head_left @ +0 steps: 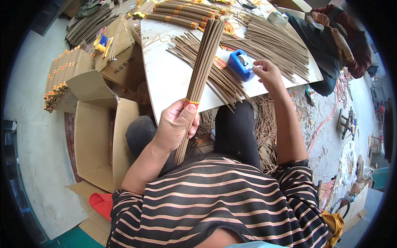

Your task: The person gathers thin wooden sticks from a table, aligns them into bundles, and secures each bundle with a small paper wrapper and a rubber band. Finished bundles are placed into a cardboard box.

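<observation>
Head view, looking down. Left hand (175,124), centre of frame, is clenched around a bundle of brown incense sticks (202,70) just below its yellow-and-red band; the bundle slants up and right, its upper end over the bench (165,78). Right hand (269,72), right of centre, hangs with fingers loosely spread and holding nothing, fingertips just beside a blue tape dispenser (240,64) that stands on the bench.

Bench surface: pale, smooth, worn. Loose incense sticks (273,41) fan across its middle and right side; banded bundles (182,14) lie stacked along its far edge at top centre.

Room: pale concrete floor (33,136) at left. An open cardboard box (97,136) sits at left centre; more boxes (124,62) and banded stick bundles (60,78) fill the upper left. Broken sticks and scraps (264,124) litter the floor under the bench. An orange cord (326,120) runs over the floor at right. Another person (339,41) sits at the bench's upper right.
</observation>
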A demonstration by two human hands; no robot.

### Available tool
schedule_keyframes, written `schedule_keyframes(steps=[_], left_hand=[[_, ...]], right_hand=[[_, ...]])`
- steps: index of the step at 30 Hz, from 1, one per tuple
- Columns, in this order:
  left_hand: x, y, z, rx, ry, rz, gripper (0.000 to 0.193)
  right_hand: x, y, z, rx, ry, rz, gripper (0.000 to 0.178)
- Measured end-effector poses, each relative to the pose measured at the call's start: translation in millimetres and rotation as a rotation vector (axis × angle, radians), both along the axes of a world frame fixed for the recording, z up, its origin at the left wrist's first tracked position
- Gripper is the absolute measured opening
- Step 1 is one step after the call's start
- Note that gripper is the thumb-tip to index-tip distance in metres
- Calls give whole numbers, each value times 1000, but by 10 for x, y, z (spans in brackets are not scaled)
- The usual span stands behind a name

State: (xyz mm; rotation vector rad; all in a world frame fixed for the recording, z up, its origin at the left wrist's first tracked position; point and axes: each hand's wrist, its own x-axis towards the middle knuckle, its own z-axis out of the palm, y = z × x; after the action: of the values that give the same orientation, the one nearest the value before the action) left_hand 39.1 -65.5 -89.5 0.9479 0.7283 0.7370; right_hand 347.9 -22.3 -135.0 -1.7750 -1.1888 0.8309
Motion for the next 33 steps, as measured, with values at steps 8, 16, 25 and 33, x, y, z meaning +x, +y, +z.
schedule_keyframes(steps=[8, 16, 25, 33], left_hand=[[135, 62, -60, -25, 4, -63, 29], [151, 90, -176, -83, -6, -61, 32], [185, 69, -163, -108, -23, -62, 29], [157, 50, -142, -92, -8, -55, 29]], right_hand=[[259, 537, 23, -446, -165, 114, 38], [215, 461, 31, -396, 139, 29, 21], [220, 75, -226, -60, 662, -59, 17], [158, 117, -349, -94, 626, -206, 14]])
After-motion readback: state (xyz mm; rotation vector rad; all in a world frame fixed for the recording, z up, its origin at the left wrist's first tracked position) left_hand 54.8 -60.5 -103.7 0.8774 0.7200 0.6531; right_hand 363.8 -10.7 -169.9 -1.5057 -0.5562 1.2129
